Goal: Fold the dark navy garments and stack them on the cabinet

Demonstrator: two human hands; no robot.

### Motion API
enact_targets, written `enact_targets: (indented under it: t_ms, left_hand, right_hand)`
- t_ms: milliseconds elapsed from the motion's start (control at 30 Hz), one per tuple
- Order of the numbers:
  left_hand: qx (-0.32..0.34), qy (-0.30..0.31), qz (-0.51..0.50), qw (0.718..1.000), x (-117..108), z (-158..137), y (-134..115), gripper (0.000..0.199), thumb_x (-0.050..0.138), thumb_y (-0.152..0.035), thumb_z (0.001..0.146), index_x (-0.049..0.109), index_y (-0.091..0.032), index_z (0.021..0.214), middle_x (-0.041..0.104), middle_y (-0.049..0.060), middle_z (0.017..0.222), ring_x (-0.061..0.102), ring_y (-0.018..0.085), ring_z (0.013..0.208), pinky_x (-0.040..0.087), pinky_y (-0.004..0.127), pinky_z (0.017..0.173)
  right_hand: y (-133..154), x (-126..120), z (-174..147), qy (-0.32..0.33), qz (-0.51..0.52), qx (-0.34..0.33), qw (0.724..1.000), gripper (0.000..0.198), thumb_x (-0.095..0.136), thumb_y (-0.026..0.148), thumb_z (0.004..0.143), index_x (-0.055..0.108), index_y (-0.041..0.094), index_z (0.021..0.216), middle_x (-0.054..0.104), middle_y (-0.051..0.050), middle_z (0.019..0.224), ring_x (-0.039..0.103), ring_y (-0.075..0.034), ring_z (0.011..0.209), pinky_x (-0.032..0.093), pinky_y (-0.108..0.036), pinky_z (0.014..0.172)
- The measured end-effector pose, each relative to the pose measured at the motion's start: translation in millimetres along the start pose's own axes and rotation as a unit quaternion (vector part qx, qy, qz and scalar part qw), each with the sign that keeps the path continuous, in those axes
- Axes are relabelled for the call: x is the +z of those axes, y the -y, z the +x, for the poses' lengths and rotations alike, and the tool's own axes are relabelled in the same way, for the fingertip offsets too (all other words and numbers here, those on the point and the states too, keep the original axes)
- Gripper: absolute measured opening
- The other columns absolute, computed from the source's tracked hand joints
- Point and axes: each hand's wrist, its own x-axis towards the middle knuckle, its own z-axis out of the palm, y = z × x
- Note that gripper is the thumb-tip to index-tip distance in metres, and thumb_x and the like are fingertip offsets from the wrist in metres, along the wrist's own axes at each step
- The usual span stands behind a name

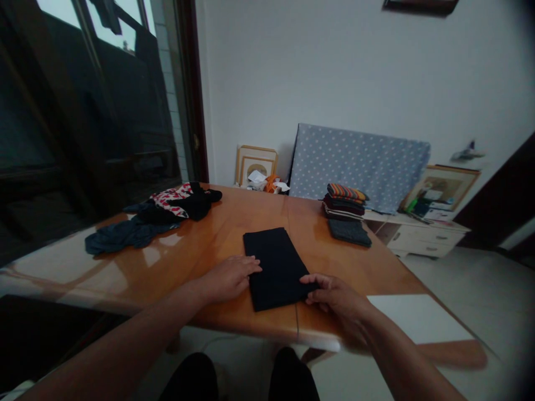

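Observation:
A folded dark navy or black garment [276, 267] lies as a flat rectangle near the front edge of the wooden table. My left hand [234, 275] rests at its left edge, fingers stretched out with their tips on the cloth. At the near right corner my right hand [328, 292] pinches the edge between thumb and fingers. What kind of garment it is, the folds do not show.
Crumpled clothes [146, 220] lie on the table's left part. A stack of folded clothes [343, 201] stands at the back right, with a folded dark grey cloth [349, 231] before it. A white sheet [420, 317] lies at the right front edge.

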Motion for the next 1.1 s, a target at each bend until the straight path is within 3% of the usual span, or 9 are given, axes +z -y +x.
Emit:
enact_targets:
  t_ms: [133, 333, 533, 667, 800, 867, 967, 1033, 1100]
  left_hand:
    - [0.028, -0.021, -0.013, 0.999, -8.0, -5.8, -32.9, 0.044, 0.056, -0.025, 0.085, 0.062, -0.028, 0.129, 0.062, 0.007, 0.136, 0.054, 0.025, 0.128, 0.039, 0.044, 0.11]
    - [0.021, -0.028, 0.011, 0.999, 3.7, -0.2, -69.0, 0.036, 0.066, -0.051, 0.081, 0.064, -0.025, 0.107, 0.065, 0.008, 0.102, 0.059, 0.026, 0.098, 0.048, 0.038, 0.081]
    - [-0.034, -0.055, 0.098, 0.993, 24.4, 12.5, -88.1, 0.044, 0.065, -0.06, 0.079, 0.062, -0.023, 0.103, 0.061, 0.01, 0.104, 0.055, 0.028, 0.097, 0.044, 0.042, 0.081]
    - [-0.073, -0.089, 0.157, 0.981, 32.5, 23.0, -111.8, 0.041, 0.063, -0.054, 0.082, 0.06, -0.021, 0.106, 0.061, 0.01, 0.106, 0.053, 0.03, 0.099, 0.041, 0.044, 0.082]
    - [-0.079, -0.091, 0.188, 0.975, 41.2, 30.2, -121.3, 0.02, 0.059, -0.031, 0.087, 0.061, -0.019, 0.103, 0.062, 0.01, 0.1, 0.054, 0.03, 0.095, 0.039, 0.044, 0.078]
    - [-0.08, -0.089, 0.2, 0.972, 45.0, 30.3, -118.7, 0.013, 0.055, -0.021, 0.088, 0.062, -0.018, 0.098, 0.063, 0.01, 0.096, 0.056, 0.029, 0.092, 0.039, 0.043, 0.077]
    - [-0.071, -0.092, 0.213, 0.97, 46.1, 27.0, -112.8, 0.012, 0.051, -0.016, 0.089, 0.062, -0.018, 0.095, 0.064, 0.01, 0.092, 0.057, 0.028, 0.09, 0.038, 0.042, 0.076]
    - [-0.059, -0.092, 0.218, 0.97, 43.2, 24.8, -110.9, 0.011, 0.052, -0.017, 0.089, 0.061, -0.018, 0.094, 0.065, 0.01, 0.092, 0.057, 0.028, 0.089, 0.037, 0.042, 0.077]
    - [-0.051, -0.09, 0.219, 0.97, 38.5, 23.7, -110.7, 0.01, 0.052, -0.019, 0.089, 0.061, -0.018, 0.094, 0.065, 0.01, 0.091, 0.057, 0.029, 0.089, 0.037, 0.042, 0.078]
  right_hand:
    - [0.8, -1.9, -1.8, 0.006, 0.004, -0.005, 1.0, 0.052, 0.066, 0.02, 0.069, 0.058, 0.021, 0.121, 0.065, 0.002, 0.075, 0.05, -0.01, 0.057, 0.031, -0.021, 0.05]
    - [-1.9, -1.1, -0.4, -0.016, 0.053, 0.0, 0.998, 0.048, 0.063, 0.018, 0.073, 0.057, 0.019, 0.12, 0.07, -0.002, 0.077, 0.054, -0.011, 0.058, 0.033, -0.02, 0.05]
    - [4.3, 4.7, -6.1, -0.018, 0.164, -0.003, 0.986, 0.04, 0.065, 0.009, 0.074, 0.061, 0.018, 0.113, 0.069, -0.003, 0.079, 0.065, -0.013, 0.072, 0.048, -0.02, 0.059]
    - [8.1, 8.6, -8.3, -0.013, 0.234, -0.021, 0.972, 0.04, 0.07, 0.008, 0.074, 0.061, 0.015, 0.112, 0.071, -0.007, 0.086, 0.069, -0.015, 0.08, 0.054, -0.022, 0.071]
    - [6.0, 12.8, -12.2, -0.008, 0.25, -0.043, 0.967, 0.042, 0.073, 0.011, 0.074, 0.06, 0.015, 0.114, 0.071, -0.008, 0.093, 0.07, -0.016, 0.086, 0.056, -0.027, 0.082]
    - [1.3, 14.9, -15.6, -0.012, 0.195, -0.056, 0.979, 0.044, 0.072, 0.021, 0.079, 0.058, 0.016, 0.12, 0.07, -0.008, 0.095, 0.069, -0.017, 0.086, 0.056, -0.032, 0.083]
    - [-9.2, 15.4, -20.3, -0.058, -0.034, -0.123, 0.99, 0.059, 0.073, 0.036, 0.08, 0.053, 0.021, 0.133, 0.068, -0.01, 0.108, 0.067, -0.022, 0.093, 0.055, -0.041, 0.086]
    - [-16.1, 13.6, -21.3, -0.111, -0.229, -0.202, 0.946, 0.078, 0.078, 0.04, 0.073, 0.048, 0.025, 0.144, 0.061, -0.012, 0.126, 0.061, -0.029, 0.112, 0.049, -0.05, 0.097]
    - [-20.9, 11.9, -19.7, -0.143, -0.37, -0.27, 0.877, 0.093, 0.08, 0.04, 0.07, 0.038, 0.028, 0.152, 0.048, -0.014, 0.146, 0.047, -0.034, 0.132, 0.039, -0.055, 0.108]
